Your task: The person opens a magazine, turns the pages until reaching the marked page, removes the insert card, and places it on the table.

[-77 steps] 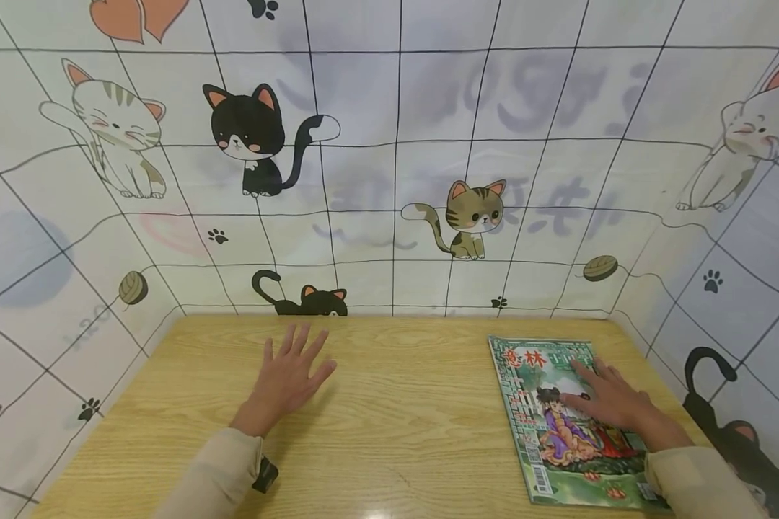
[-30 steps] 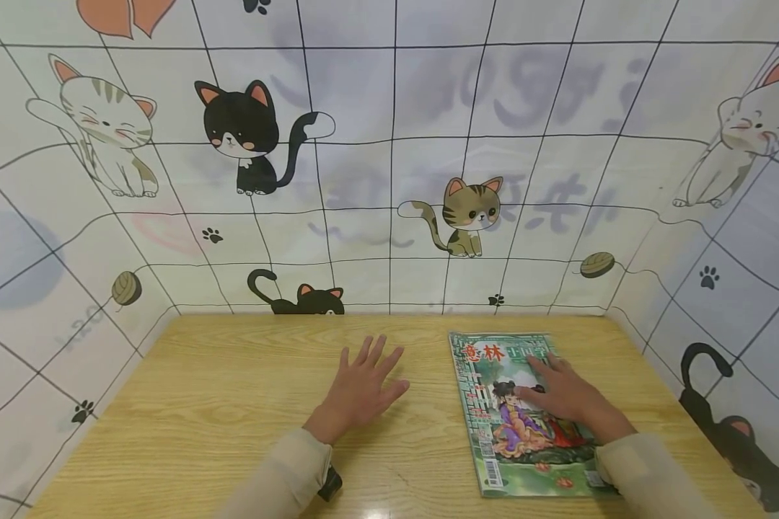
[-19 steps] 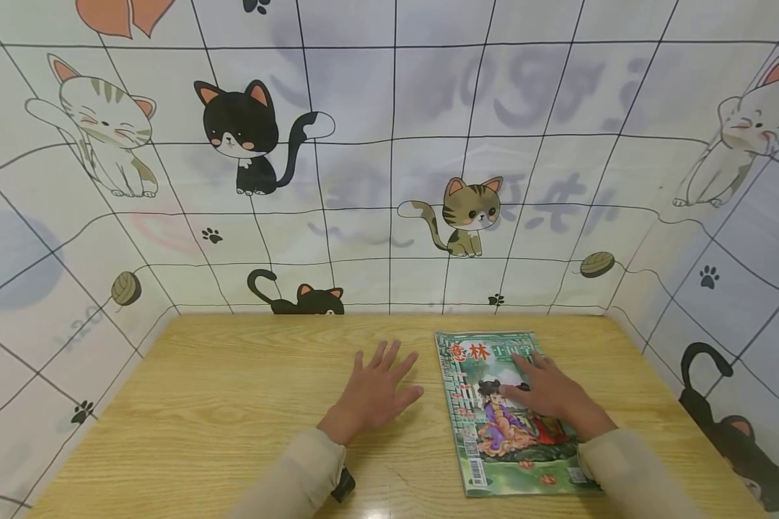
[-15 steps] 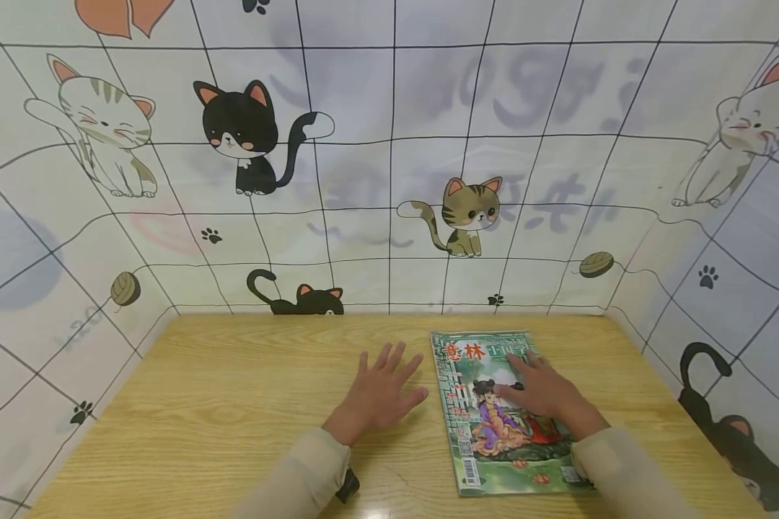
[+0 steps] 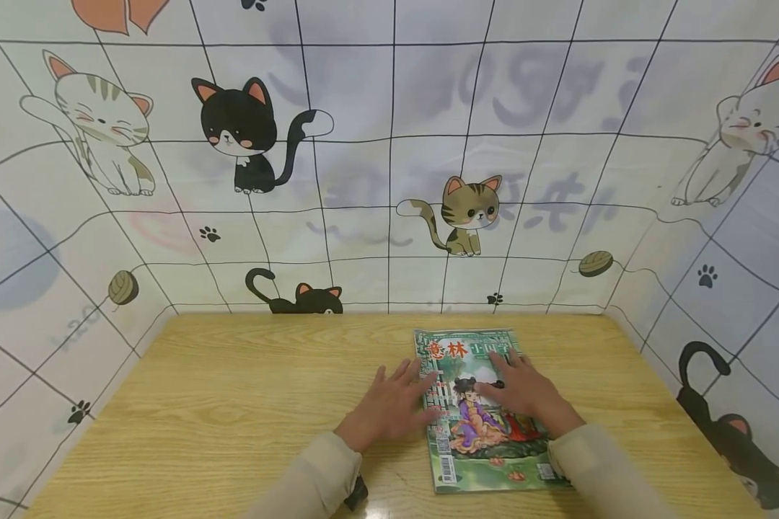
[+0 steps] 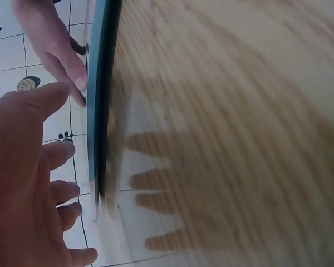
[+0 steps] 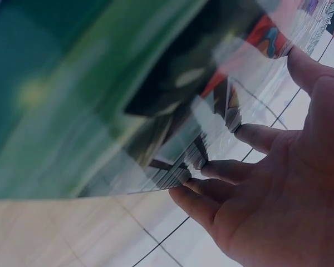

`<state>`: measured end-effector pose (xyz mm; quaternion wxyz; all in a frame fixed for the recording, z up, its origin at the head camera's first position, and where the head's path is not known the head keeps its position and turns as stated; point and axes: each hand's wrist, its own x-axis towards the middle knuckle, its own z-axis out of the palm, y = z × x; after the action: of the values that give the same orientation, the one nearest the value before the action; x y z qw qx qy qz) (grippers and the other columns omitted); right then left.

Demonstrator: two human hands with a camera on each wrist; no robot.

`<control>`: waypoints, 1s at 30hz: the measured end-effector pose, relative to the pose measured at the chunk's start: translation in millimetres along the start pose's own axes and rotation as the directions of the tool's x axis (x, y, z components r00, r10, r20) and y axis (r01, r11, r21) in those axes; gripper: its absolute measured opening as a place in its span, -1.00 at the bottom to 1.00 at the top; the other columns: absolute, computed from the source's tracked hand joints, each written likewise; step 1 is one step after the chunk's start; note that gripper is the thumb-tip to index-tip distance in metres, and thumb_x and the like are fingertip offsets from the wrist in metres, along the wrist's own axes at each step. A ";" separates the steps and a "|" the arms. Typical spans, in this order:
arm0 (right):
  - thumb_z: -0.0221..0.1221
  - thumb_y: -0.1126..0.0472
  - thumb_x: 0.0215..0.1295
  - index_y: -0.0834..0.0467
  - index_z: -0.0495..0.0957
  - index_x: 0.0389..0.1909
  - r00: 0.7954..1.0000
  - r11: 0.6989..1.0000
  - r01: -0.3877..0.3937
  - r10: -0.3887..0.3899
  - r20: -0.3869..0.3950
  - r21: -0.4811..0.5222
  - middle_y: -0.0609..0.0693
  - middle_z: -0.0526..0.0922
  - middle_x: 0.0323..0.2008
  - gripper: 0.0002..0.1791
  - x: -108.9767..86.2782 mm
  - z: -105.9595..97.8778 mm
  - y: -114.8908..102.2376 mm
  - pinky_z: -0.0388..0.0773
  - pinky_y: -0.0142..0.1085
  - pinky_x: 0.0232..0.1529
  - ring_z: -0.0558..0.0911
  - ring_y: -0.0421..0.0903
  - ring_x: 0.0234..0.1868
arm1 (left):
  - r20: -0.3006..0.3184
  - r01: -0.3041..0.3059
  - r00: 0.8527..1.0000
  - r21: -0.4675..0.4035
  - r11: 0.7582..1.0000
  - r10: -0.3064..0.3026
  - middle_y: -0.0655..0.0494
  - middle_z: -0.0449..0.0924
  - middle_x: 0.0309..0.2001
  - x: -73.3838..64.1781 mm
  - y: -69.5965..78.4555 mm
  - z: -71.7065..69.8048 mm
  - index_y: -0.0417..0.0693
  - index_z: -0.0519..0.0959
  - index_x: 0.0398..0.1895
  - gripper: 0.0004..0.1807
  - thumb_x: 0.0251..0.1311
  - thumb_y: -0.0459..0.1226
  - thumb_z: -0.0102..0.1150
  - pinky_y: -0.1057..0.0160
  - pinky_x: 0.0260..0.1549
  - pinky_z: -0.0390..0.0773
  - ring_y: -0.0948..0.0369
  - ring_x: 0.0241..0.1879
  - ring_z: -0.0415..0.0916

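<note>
A magazine (image 5: pixel 474 461) with a green illustrated cover lies flat on the wooden table, right of the middle. My right hand (image 5: pixel 526 389) has its fingers spread over the cover's right half. In the right wrist view, the fingertips of the right hand (image 7: pixel 267 183) touch the glossy cover and the palm is raised off it. My left hand (image 5: pixel 392 404) is at the magazine's left edge, fingers spread, fingertips overlapping that edge in the head view. From the left wrist view, I cannot tell whether the left hand (image 6: pixel 22 167) touches the magazine (image 6: pixel 99 111).
The wooden table (image 5: pixel 247 404) reaches back to a wall covering (image 5: pixel 363 180) printed with cats and grid lines. Similar sheets stand at both sides. A small black device (image 5: pixel 357 494) sits at my left wrist.
The magazine has slid left across the table beneath my right hand. My left hand has moved right, from bare table to the magazine's left edge.
</note>
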<state>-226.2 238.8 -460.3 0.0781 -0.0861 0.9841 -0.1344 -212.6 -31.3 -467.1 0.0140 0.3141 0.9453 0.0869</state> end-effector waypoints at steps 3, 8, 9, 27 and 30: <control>0.05 -0.34 0.35 0.29 0.15 0.49 1.000 1.000 0.003 -0.003 -0.001 -0.009 0.54 0.04 0.43 -0.04 1.8 1.5 -6.1 0.22 0.46 0.13 0.04 0.55 0.41 | 0.013 -0.019 1.000 -0.014 1.000 0.020 -0.05 0.08 0.54 0.0 0.2 0.1 0.21 0.20 0.54 -0.27 0.39 0.25 -0.13 -0.30 0.32 0.14 -0.03 0.51 0.05; 0.04 -0.33 0.37 0.28 0.14 0.50 1.000 1.000 0.009 -0.009 0.005 -0.023 0.53 0.04 0.44 -0.06 4.6 3.7 -15.0 0.26 0.44 0.12 0.05 0.53 0.41 | 0.048 -0.036 0.998 -0.003 0.999 0.036 -0.02 0.14 0.52 -1.3 0.1 -1.0 0.18 0.26 0.51 -0.22 0.32 0.29 -0.06 -0.30 0.33 0.13 0.00 0.51 0.06; 0.03 -0.33 0.37 0.27 0.14 0.50 1.000 1.000 0.009 -0.009 0.008 -0.025 0.52 0.03 0.44 -0.06 4.9 4.3 -16.4 0.27 0.43 0.13 0.05 0.53 0.42 | 0.057 -0.035 0.998 0.009 0.999 0.034 -0.02 0.14 0.52 -1.7 0.0 -1.3 0.17 0.27 0.51 -0.21 0.31 0.31 -0.05 -0.30 0.33 0.12 0.01 0.50 0.07; 0.05 -0.32 0.37 0.26 0.14 0.50 0.995 0.995 0.096 -0.097 0.018 0.007 0.52 0.02 0.45 -0.07 3.0 6.1 -30.3 0.22 0.41 0.19 0.04 0.53 0.42 | 0.092 -0.018 0.996 0.063 0.998 0.012 0.08 0.24 0.48 -10.9 -17.0 -12.4 0.23 0.34 0.47 -0.15 0.13 0.32 0.14 -0.37 0.29 0.12 0.05 0.46 0.17; 0.07 -0.32 0.36 0.24 0.14 0.51 0.993 0.993 0.112 -0.113 0.028 0.037 0.50 0.00 0.46 -0.06 1.0 6.9 -31.7 0.20 0.41 0.21 0.03 0.50 0.44 | 0.096 -0.014 0.995 0.046 0.999 0.009 0.07 0.24 0.48 -13.5 -23.6 -13.2 0.21 0.35 0.46 -0.15 0.11 0.29 0.18 -0.37 0.30 0.11 0.04 0.46 0.17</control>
<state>-221.2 206.8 -458.2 0.0867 -0.1422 0.9738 -0.1546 -216.8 -59.9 -458.5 0.0514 0.3236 0.9435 0.0497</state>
